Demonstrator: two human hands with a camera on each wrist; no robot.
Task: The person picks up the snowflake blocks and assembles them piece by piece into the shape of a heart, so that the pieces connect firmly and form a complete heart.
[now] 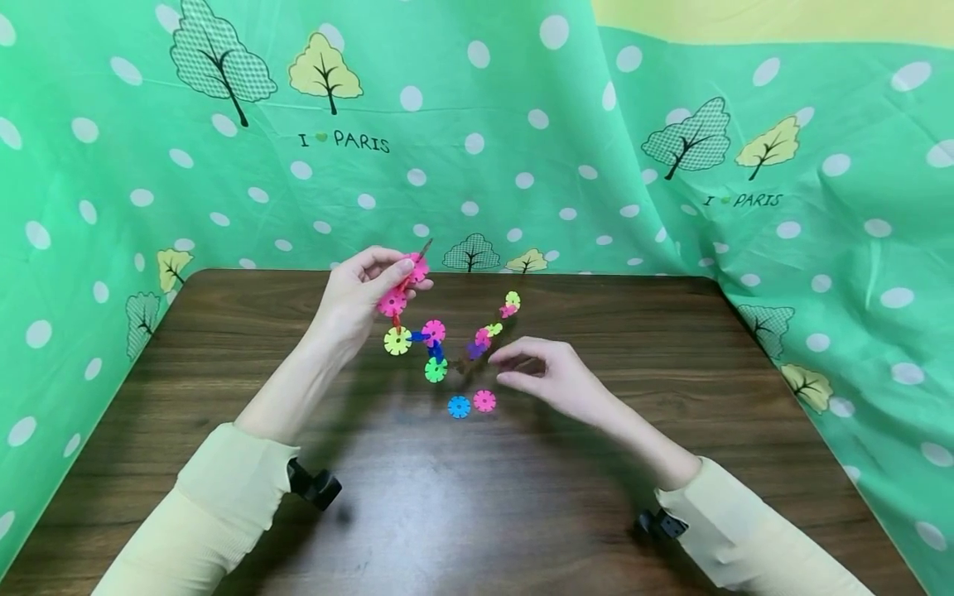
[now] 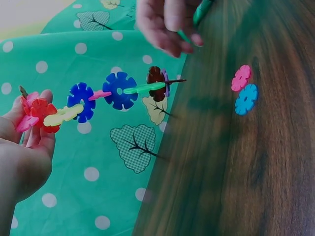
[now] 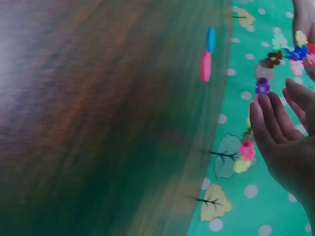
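My left hand (image 1: pixel 359 296) pinches a pink notched disc (image 1: pixel 419 268) at the upper end of a chain of plastic snowflake discs (image 1: pixel 397 341). The chain hangs from there in a curve and rises again on the right, with pink, yellow, blue, green, purple and brown pieces slotted edge to edge. In the left wrist view, blue discs (image 2: pixel 113 97) stand crosswise to thinner-looking ones. My right hand (image 1: pixel 553 377) hovers just right of the chain, fingers loosely bent, with nothing seen in its grasp. The right wrist view shows its fingers (image 3: pixel 275 118) extended beside the purple disc (image 3: pixel 263 87).
Two loose discs, one blue (image 1: pixel 459 406) and one pink (image 1: pixel 484 401), lie side by side on the dark wooden table (image 1: pixel 417 513). A green dotted cloth (image 1: pixel 477 145) hangs behind the table and at its sides. Small black devices (image 1: pixel 316 487) sit at both sleeve cuffs.
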